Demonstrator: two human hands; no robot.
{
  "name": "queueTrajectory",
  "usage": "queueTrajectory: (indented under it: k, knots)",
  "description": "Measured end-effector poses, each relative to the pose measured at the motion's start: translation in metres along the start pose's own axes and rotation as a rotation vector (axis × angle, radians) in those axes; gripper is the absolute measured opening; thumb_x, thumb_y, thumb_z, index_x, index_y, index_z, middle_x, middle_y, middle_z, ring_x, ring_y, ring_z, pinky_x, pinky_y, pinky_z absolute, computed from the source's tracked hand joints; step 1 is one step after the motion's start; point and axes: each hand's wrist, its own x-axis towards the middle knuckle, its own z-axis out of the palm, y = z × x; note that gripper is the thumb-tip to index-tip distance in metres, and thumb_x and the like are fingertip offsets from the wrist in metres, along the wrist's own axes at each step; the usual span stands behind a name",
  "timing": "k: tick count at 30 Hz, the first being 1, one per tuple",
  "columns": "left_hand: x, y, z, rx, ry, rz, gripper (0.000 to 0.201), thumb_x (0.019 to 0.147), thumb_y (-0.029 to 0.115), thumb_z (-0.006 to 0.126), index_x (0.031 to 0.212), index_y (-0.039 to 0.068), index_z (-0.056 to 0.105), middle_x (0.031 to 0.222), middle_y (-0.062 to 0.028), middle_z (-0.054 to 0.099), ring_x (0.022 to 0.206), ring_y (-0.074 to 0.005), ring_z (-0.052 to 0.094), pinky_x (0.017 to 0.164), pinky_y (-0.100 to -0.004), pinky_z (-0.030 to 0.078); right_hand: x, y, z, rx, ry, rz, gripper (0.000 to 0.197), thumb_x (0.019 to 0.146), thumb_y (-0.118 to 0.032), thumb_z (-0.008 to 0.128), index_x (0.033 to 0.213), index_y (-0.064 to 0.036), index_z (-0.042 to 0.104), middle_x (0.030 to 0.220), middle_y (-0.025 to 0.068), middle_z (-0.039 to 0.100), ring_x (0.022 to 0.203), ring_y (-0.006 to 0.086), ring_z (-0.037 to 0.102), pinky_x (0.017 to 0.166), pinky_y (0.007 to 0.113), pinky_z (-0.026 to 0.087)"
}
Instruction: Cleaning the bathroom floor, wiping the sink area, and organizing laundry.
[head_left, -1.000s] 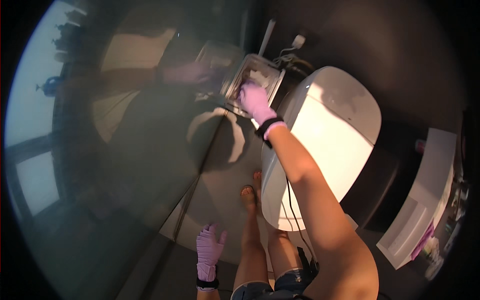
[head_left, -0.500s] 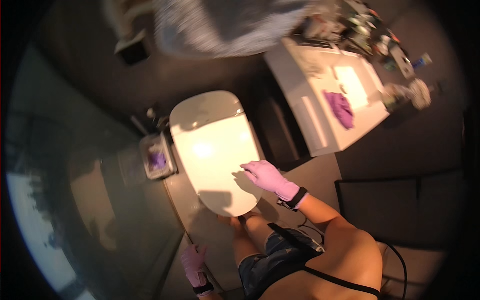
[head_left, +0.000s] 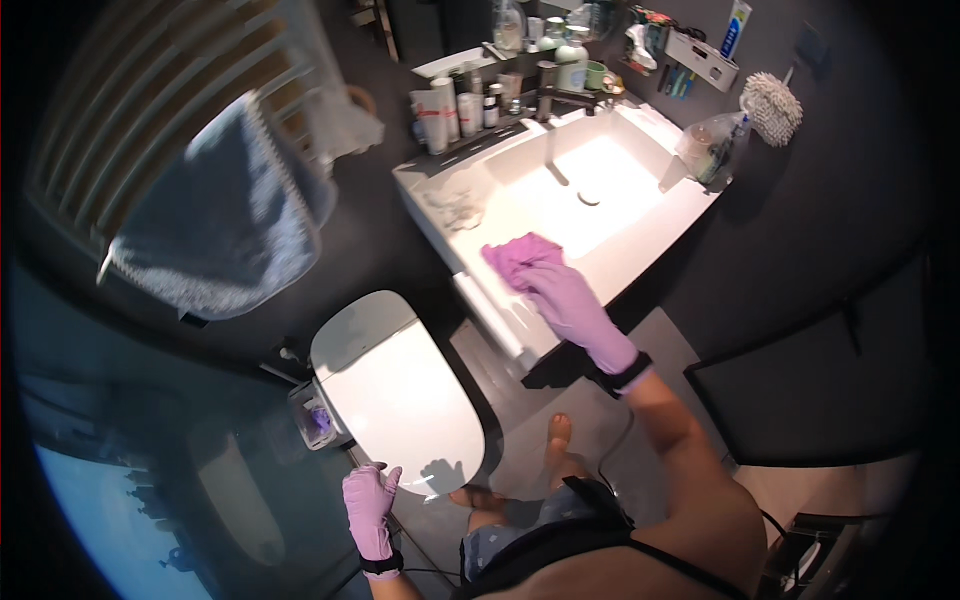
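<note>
My right hand, in a pink-lilac glove, grips the near part of a crumpled purple cloth on the front rim of the white washbasin. Part of the cloth hides behind its fingers. My left hand, gloved alike, is held open beside the toilet's front left edge, its thumb apart and fingers loosely bent, with nothing in it. Between the hands stands the white toilet, its lid down. A whitish crumpled item lies on the basin's left side.
Left of the toilet stands a small bin with something purple inside. Bottles and tubes line the ledge behind the basin. A grey towel hangs from a rail. A clear bag hangs at the basin's right corner.
My right hand has gone from above the toilet lid to the basin's rim and taken hold of the purple cloth. The view has swung right, toward the basin. My left hand stays empty.
</note>
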Motion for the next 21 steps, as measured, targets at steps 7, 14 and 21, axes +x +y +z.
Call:
queueTrajectory:
  k: [7,14,21]
  knots:
    - [0.055,0.158,-0.064,-0.105,-0.035,0.073,0.044,0.082,0.043,0.059,0.096,0.001,0.066,0.09,-0.0173,0.065,0.085,-0.0319,0.062,0.075,-0.0393,0.048,0.044,0.023,0.004,-0.041,0.004,0.086,0.018,0.081,-0.023,0.056,0.083,-0.0046,0.058,0.088,0.0169,0.056,0.1,0.0384,0.049,0.09,0.044,0.039]
    - [0.094,0.237,-0.144,0.047,0.096,0.164,0.042,0.085,0.04,0.056,0.104,0.003,0.06,0.094,-0.0164,0.062,0.089,-0.0323,0.057,0.08,-0.0403,0.043,0.031,0.095,-0.032,-0.015,-0.044,0.115,0.02,0.082,-0.025,0.056,0.08,-0.0043,0.057,0.089,0.0168,0.055,0.104,0.0391,0.047,0.093,0.044,0.037]
    - [0.106,0.255,-0.147,-0.15,0.09,0.101,0.039,0.086,0.037,0.056,0.103,0.002,0.062,0.097,-0.0173,0.064,0.093,-0.0328,0.059,0.083,-0.0394,0.044,0.055,0.244,-0.069,-0.026,-0.096,0.161,0.023,0.082,-0.026,0.056,0.078,-0.0039,0.056,0.09,0.0167,0.055,0.108,0.0399,0.046,0.096,0.044,0.036]
